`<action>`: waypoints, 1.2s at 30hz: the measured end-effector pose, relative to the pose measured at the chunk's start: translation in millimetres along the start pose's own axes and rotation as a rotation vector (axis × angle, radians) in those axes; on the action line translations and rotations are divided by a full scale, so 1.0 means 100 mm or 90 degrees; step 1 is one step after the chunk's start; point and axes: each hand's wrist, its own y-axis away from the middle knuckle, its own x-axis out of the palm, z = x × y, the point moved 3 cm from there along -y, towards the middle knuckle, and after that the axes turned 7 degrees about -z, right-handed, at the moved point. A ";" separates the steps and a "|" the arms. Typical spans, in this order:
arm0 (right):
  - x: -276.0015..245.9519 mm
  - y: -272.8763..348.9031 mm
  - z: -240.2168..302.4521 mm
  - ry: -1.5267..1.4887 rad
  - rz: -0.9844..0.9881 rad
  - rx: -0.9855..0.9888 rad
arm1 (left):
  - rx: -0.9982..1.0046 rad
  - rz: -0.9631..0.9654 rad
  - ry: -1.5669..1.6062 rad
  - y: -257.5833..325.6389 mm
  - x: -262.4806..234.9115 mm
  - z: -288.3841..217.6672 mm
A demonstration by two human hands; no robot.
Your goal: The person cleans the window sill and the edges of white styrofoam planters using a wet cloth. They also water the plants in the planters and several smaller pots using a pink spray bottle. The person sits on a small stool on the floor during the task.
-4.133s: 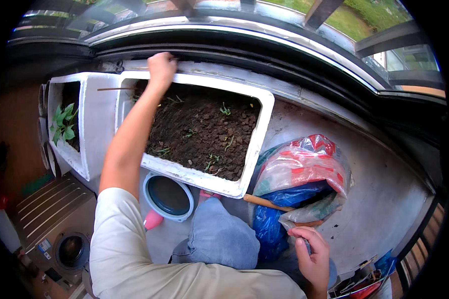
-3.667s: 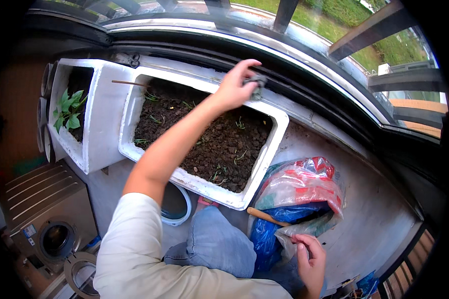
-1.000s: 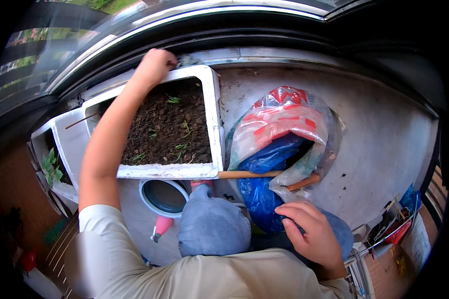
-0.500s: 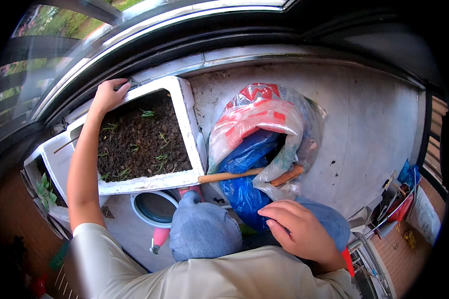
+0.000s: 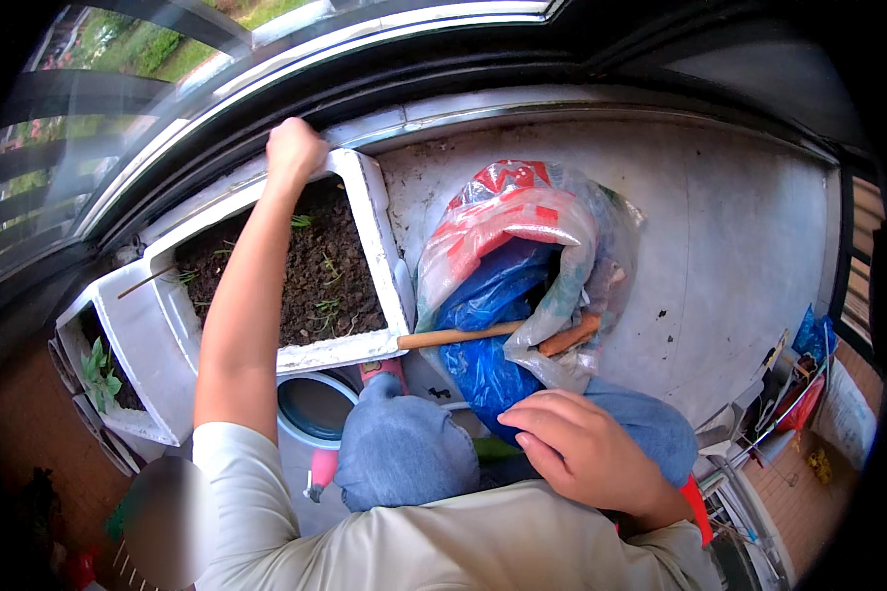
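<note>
My left hand (image 5: 297, 148) is closed at the far rim of a white foam planter box (image 5: 365, 348), its arm reaching across the dark soil (image 5: 330, 266). What its fingers hold, if anything, is hidden. Small green seedlings (image 5: 327, 313) grow in the soil. Over my bent knee, my right hand (image 5: 586, 448) hovers or rests with loosely bent fingers, thumb apart, nothing in it. Just beyond it lies a blue plastic bag (image 5: 493, 369) inside a clear, red-printed plastic bag (image 5: 532, 219). A wooden stick (image 5: 458, 336) crosses the blue bag, one end at the box's near corner.
A second white box (image 5: 153, 345) with a leafy plant (image 5: 99, 376) stands at the left. A round blue-rimmed basin (image 5: 315, 409) sits by my knee. Window frames run along the far side. Tools and bags (image 5: 798, 394) crowd the right edge.
My left hand has moved right along the planter's far rim, and its fingers have closed up. My right hand has barely shifted.
</note>
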 end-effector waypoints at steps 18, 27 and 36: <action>0.60 1.18 0.31 0.069 0.023 -0.092 | -0.243 -0.104 0.950 2.54 -1.18 1.10; 1.39 1.93 0.27 0.313 0.040 -0.142 | -0.327 0.001 0.642 4.26 -0.62 2.44; 1.83 2.33 -0.14 0.391 -0.021 -0.141 | -0.588 0.165 0.553 4.78 0.41 2.58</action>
